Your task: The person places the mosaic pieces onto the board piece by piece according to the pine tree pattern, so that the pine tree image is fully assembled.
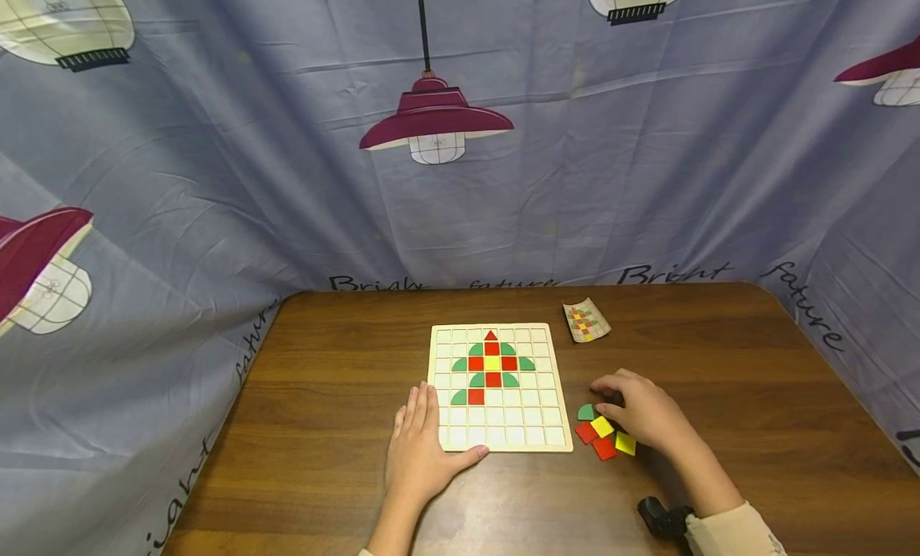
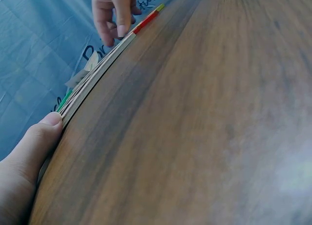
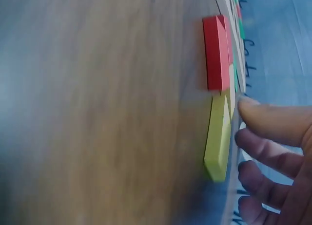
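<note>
A pale square grid board lies on the table, with green quarter-round, red and yellow pieces set in its squares as a tree-like figure. A red triangle tops it. My left hand rests at the board's near left corner, fingers straight along the left side, thumb at the front edge. To the right of the board, my right hand hovers by loose pieces, fingers bent and apart. Beside it lie a green quarter-round piece, red squares and yellow squares.
A small curled pattern card with a similar figure lies behind the board to the right. The brown wooden table meets a blue-grey curtain printed with lamps. A black device sits at the right wrist.
</note>
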`<state>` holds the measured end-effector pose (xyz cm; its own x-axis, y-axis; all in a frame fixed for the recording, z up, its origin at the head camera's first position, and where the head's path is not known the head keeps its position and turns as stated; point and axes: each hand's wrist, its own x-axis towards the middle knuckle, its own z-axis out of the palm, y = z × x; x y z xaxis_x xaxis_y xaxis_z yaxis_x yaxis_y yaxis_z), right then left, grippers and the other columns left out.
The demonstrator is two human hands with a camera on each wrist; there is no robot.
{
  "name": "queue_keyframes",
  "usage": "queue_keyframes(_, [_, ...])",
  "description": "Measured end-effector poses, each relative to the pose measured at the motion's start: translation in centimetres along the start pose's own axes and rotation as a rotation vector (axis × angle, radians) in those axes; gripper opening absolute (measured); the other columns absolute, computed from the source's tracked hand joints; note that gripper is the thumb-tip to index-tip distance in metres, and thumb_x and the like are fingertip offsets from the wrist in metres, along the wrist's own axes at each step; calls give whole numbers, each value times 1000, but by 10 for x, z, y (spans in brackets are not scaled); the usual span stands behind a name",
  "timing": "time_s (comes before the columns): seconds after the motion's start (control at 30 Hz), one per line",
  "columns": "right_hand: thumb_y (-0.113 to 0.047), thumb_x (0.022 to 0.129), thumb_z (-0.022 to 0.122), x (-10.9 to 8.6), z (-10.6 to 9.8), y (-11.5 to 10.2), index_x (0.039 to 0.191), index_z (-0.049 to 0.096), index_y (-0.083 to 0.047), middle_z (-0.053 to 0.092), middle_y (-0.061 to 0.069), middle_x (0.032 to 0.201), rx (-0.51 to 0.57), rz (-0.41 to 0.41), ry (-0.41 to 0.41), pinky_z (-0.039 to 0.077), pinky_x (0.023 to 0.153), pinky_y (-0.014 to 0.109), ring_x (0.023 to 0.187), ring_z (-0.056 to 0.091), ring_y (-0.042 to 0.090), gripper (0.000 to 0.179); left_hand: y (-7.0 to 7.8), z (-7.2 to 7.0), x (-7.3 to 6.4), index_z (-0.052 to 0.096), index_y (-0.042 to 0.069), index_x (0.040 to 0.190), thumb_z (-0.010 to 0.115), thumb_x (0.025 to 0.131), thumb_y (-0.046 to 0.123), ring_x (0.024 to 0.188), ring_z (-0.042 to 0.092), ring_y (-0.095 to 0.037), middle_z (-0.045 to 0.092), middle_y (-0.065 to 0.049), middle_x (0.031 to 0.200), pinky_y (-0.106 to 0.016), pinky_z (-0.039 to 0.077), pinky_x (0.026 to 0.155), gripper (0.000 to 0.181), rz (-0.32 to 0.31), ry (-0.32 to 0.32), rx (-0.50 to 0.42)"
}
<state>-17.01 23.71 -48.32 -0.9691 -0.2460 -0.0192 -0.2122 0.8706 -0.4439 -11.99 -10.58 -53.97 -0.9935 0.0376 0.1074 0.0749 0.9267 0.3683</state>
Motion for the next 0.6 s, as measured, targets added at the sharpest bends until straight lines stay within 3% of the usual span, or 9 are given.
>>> queue_keyframes(0.37, [-23, 89, 74, -8, 2, 12, 112, 73, -14, 65, -6, 96, 112, -31, -40, 50, 73, 26, 87, 58, 10, 25, -1, -1, 0, 27, 5, 157, 52, 65, 94, 155, 18, -25, 23, -10, 165, -47, 21, 125, 130, -4, -5, -2])
queue_keyframes(0.6, [-38, 80, 81, -17, 2, 17, 109, 71, -15, 63, -5, 99, 142, 5, -44, 48, 73, 24, 91, 55, 11, 38, 0, -2, 0, 26, 6, 157, 51, 65, 95, 155, 17, -25, 22, -9, 166, -47, 20, 125, 131, -5, -13, -5])
